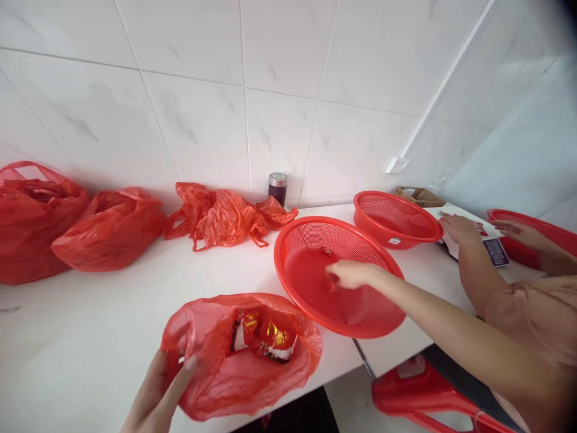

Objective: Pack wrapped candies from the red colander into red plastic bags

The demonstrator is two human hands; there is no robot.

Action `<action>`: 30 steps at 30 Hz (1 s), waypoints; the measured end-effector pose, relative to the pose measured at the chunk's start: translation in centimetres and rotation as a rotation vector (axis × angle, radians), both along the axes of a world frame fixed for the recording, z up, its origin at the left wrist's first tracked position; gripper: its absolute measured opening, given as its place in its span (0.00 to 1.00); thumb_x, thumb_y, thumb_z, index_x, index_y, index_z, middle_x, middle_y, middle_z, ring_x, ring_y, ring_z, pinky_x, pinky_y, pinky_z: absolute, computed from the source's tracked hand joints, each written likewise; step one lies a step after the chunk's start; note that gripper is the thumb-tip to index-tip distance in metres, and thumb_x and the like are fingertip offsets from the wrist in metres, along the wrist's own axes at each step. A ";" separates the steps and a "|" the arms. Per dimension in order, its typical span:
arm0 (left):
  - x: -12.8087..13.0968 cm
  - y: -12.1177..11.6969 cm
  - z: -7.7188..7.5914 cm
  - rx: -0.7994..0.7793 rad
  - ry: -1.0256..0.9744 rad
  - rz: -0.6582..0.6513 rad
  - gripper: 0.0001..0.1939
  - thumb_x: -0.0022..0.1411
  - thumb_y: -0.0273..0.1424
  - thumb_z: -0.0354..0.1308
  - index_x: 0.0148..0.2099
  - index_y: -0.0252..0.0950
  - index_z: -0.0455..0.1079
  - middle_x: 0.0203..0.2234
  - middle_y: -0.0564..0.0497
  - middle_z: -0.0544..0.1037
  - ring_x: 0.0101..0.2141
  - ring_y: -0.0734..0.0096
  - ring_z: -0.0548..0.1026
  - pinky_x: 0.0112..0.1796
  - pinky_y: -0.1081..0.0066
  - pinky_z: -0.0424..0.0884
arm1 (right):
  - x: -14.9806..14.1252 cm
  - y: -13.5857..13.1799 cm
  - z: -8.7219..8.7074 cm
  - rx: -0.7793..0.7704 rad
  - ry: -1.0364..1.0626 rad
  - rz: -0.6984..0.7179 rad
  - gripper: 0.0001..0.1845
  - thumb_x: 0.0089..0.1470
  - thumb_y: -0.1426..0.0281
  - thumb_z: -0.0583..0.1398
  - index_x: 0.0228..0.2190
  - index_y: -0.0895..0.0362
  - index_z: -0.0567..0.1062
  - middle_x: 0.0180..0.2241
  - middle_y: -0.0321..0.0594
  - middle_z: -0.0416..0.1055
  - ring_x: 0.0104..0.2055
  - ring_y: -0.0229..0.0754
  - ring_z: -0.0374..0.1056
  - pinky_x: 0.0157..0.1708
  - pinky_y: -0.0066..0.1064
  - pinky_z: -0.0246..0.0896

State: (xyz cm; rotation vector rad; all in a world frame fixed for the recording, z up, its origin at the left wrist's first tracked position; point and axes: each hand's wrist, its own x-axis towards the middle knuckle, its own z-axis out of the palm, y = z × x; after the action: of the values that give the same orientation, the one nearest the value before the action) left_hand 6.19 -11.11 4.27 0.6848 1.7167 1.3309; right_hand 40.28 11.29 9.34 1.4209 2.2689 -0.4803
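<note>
My left hand [157, 394] grips the rim of a thin red plastic bag [295, 367] lying on the white counter, near its front edge. Inside the open bag are several red and gold foil packets [265, 335]. My right hand [351, 274] reaches into a round red mesh basket [288, 288], its fingers pinched around a small dark red item. Another small packet [327, 251] lies in the basket, just beyond my fingertips.
Two full red bags [36, 222] and a crumpled orange-red bag [225, 216] lie along the tiled wall, beside a dark flask [277, 188]. To the right, a co-worker's hands [455, 228] rest on white paper [473, 225] near a second red basket [396, 219]. A red stool [419, 391] stands below.
</note>
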 end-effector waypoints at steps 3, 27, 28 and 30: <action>0.0 0.2 0.2 0.030 0.040 0.015 0.30 0.50 0.51 0.62 0.52 0.44 0.68 0.47 0.50 0.77 0.51 0.54 0.72 0.44 0.66 0.74 | -0.4 3.7 0.2 0.152 0.033 -0.094 0.18 0.58 0.63 0.59 0.49 0.56 0.70 0.46 0.48 0.70 0.44 0.48 0.69 0.39 0.36 0.63; -0.7 -1.5 4.8 0.170 -0.412 -0.065 0.12 0.54 0.43 0.64 0.34 0.41 0.72 0.18 0.57 0.61 0.20 0.77 0.58 0.20 0.77 0.61 | -13.8 -11.0 5.4 0.315 0.500 0.601 0.15 0.62 0.70 0.55 0.50 0.56 0.70 0.46 0.47 0.69 0.40 0.44 0.70 0.35 0.33 0.64; -0.9 -1.8 5.3 0.167 -0.417 -0.033 0.13 0.53 0.42 0.65 0.39 0.43 0.74 0.18 0.57 0.62 0.20 0.77 0.58 0.20 0.78 0.61 | -13.5 -11.3 5.3 0.285 0.418 0.634 0.13 0.62 0.69 0.55 0.47 0.56 0.72 0.41 0.46 0.71 0.38 0.44 0.70 0.34 0.34 0.64; -1.3 -2.6 6.0 0.134 -0.410 0.017 0.23 0.50 0.41 0.67 0.49 0.47 0.73 0.19 0.57 0.64 0.21 0.78 0.60 0.21 0.79 0.62 | -12.5 -11.8 4.8 0.231 0.265 0.682 0.09 0.57 0.69 0.60 0.40 0.56 0.76 0.36 0.45 0.73 0.37 0.47 0.71 0.36 0.36 0.64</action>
State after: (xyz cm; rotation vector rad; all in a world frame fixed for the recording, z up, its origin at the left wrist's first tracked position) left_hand 4.84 -13.66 10.29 0.4326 1.3166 1.4898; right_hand 27.77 -0.54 14.10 0.6054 2.8954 -0.1924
